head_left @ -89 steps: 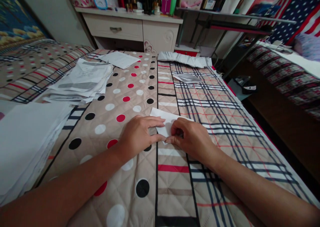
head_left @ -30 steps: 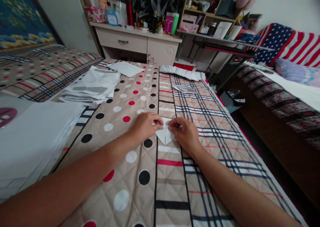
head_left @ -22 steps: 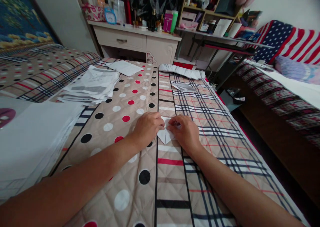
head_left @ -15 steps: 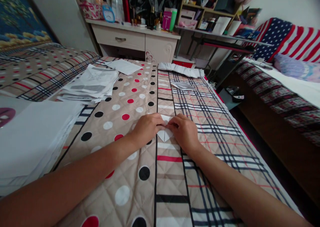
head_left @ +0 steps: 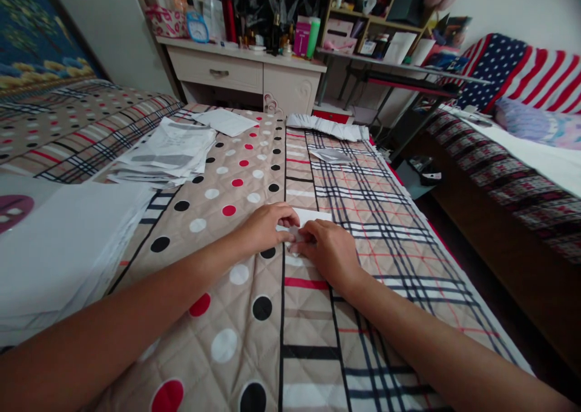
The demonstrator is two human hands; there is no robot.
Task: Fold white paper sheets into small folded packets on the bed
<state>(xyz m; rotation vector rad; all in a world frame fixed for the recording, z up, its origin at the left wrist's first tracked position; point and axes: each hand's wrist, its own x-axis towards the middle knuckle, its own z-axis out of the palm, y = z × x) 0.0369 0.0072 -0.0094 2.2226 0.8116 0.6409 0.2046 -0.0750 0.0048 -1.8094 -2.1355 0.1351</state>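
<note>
A small piece of folded white paper (head_left: 313, 215) lies between my hands on the patterned quilt (head_left: 254, 279). My left hand (head_left: 272, 223) pinches its left side, thumb and fingertips closed on the paper. From the right, my right hand (head_left: 329, 245) grips its near part with bent fingers. Both hands nearly touch at the fingertips, and they cover most of the paper, so its exact folded shape is hidden. Only a flat white strip shows beyond the fingers.
At left lie a large stack of white sheets (head_left: 68, 236) and a pile of printed papers (head_left: 163, 149). Farther off are a single white sheet (head_left: 227, 121), a pleated paper strip (head_left: 327, 126) and a small folded grey paper (head_left: 331, 156). A dresser (head_left: 218, 67) stands behind.
The paper's pointed near end, visible before, is now covered by my fingers, and a flat edge shows at the far right. My right hand has shifted slightly left and nearer.
</note>
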